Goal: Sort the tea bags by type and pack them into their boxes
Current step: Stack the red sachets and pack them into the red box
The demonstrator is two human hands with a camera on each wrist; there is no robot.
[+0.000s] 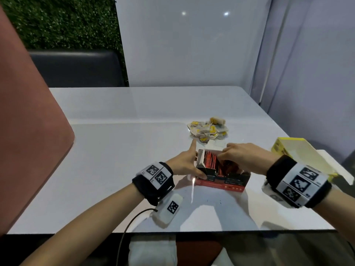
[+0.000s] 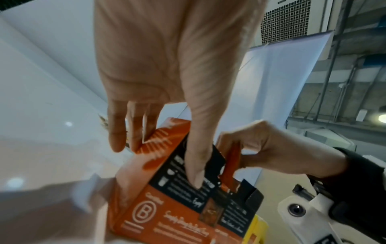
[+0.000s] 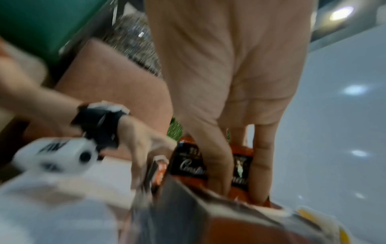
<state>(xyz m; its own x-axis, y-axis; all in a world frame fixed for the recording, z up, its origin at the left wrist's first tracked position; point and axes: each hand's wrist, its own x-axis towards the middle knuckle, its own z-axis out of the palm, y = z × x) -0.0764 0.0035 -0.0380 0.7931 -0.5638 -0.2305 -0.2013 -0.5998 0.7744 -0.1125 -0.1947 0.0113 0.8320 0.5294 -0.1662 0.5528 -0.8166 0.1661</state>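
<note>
An open red tea box (image 1: 226, 181) stands on the white table (image 1: 134, 150) near its front edge, with red tea bags (image 1: 210, 160) upright inside. My left hand (image 1: 189, 164) grips the box's left end, thumb on the near side (image 2: 194, 165) and fingers on the far side. My right hand (image 1: 226, 156) is over the open top and pinches a red tea bag (image 3: 188, 165) between thumb and fingers, low in the box. A heap of yellow tea bags (image 1: 208, 130) lies just beyond the box. The yellow box (image 1: 299, 156) sits at the right edge.
A pink chair back (image 1: 28, 131) rises at the left of the table. White wall panels (image 1: 192, 45) stand behind the table. A dark cable (image 1: 132, 221) runs from my left wrist over the table's front edge.
</note>
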